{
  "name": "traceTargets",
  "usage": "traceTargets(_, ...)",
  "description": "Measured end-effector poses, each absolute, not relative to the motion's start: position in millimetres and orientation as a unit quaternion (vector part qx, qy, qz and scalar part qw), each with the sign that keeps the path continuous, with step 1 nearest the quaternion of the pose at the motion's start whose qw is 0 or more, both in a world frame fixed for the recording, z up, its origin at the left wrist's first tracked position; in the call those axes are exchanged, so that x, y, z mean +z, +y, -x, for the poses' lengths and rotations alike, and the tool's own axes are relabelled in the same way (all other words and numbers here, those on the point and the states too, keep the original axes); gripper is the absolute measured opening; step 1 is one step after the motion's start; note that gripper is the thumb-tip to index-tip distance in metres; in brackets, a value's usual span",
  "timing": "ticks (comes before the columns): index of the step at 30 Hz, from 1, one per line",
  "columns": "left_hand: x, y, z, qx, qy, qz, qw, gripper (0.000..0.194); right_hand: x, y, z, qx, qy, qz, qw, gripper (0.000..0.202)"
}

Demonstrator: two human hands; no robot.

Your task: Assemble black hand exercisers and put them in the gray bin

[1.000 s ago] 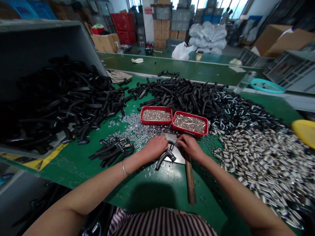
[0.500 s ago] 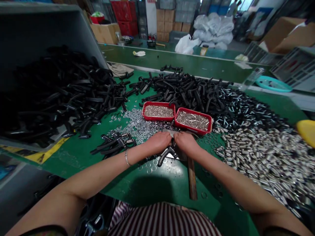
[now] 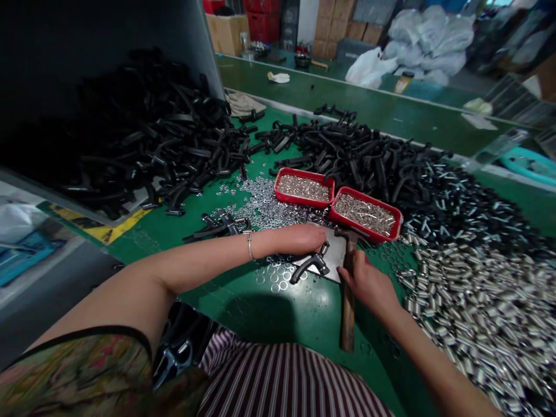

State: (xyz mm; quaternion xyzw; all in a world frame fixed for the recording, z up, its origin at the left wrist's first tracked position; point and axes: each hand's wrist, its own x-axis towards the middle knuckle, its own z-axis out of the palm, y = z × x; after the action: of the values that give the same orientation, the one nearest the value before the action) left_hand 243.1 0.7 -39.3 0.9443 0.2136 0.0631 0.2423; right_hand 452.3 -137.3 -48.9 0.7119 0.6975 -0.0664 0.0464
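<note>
- Black handle piece [image 3: 313, 260] lay on the metal plate [image 3: 335, 259], its curved arm pointing toward 8 o'clock and reaching past the plate's near edge.
- Left hand [image 3: 306, 238] met the piece from 10 o'clock, fingers bent and bunched together; their tips were hidden, so I could not tell exactly what they pinched.
- Right hand [image 3: 367, 282] lay at the hammer [image 3: 347, 324], thumb toward the wooden handle; whether the fingers had closed fully around it I could not tell.
- The hammer's head pointed to 12 o'clock and its handle to 6, beside the plate.
- Good holding, in my judgement, meant seating the piece firmly on the plate, since its overhanging arm could have let it rock.
- Left fingertips were probably safest well clear of the hammer's head; a grip lower on the wooden handle would likely have given better control.
- Loose rings [image 3: 274, 277] lay on the worktop [image 3: 260, 318] at about 8 o'clock from the plate, best kept from sliding underneath.
- Red trays of small metal parts stood just beyond, at 11 [image 3: 299, 201] and 1 o'clock [image 3: 365, 231].
</note>
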Motion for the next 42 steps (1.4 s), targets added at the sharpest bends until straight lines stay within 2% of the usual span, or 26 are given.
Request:
traceTargets(3, -45, -5, -239, 0.083, 0.197, -0.947, 0.240, 0.012, -60, -139, -453, -0.130, 0.671, -0.730, -0.036, 0.049)
traceTargets(6, -49, -17, -230, 0.104, 0.199, -0.953, 0.202, 0.015, -66, -131, -465, -0.225, 0.611, -0.743, -0.156, 0.054)
traceTargets(11, -56, -41, -239, 0.186, 0.366, -0.895, 0.174, 0.039, -49, -130, -487, -0.467, 0.481, -0.669, -0.321, 0.040)
traceTargets(14, -61, -48, -255, 0.168, 0.442, -0.862, 0.184, 0.028, -39, -146, -488, -0.541, 0.420, -0.610, -0.398, 0.041)
traceTargets(16, -62, -48, -263, 0.157, 0.451, -0.857, 0.195, 0.020, -39, -160, -485, -0.563, 0.403, -0.587, -0.419, 0.043)
traceTargets(20, -63, -44, -268, 0.169, 0.438, -0.854, 0.224, 0.013, -50, -178, -478, -0.538, 0.373, -0.595, -0.466, 0.045)
traceTargets(22, -63, -43, -268, 0.177, 0.434, -0.853, 0.229, 0.013, -53, -180, -474, -0.533, 0.364, -0.602, -0.470, 0.046)
traceTargets(25, -65, -43, -267, 0.178, 0.429, -0.855, 0.233, 0.013, -56, -179, -468, -0.589, 0.344, -0.582, -0.443, 0.046)
traceTargets(30, -68, -42, -268, 0.193, 0.426, -0.851, 0.238, 0.014, -64, -189, -454, -0.550, 0.309, -0.588, -0.506, 0.044)
traceTargets(34, -68, -39, -269, 0.194, 0.428, -0.849, 0.243, 0.015, -66, -198, -452, -0.562, 0.364, -0.602, -0.435, 0.047)
traceTargets(36, -66, -38, -269, 0.189, 0.425, -0.850, 0.246, 0.016, -59, -198, -459, -0.509, 0.435, -0.631, -0.392, 0.048)
traceTargets(40, -65, -38, -268, 0.179, 0.421, -0.854, 0.248, 0.015, -37, -187, -480, -0.277, 0.640, -0.641, -0.321, 0.047)
traceTargets(42, -66, -37, -269, 0.179, 0.423, -0.854, 0.245, 0.016, -30, -180, -487, -0.216, 0.701, -0.623, -0.272, 0.051)
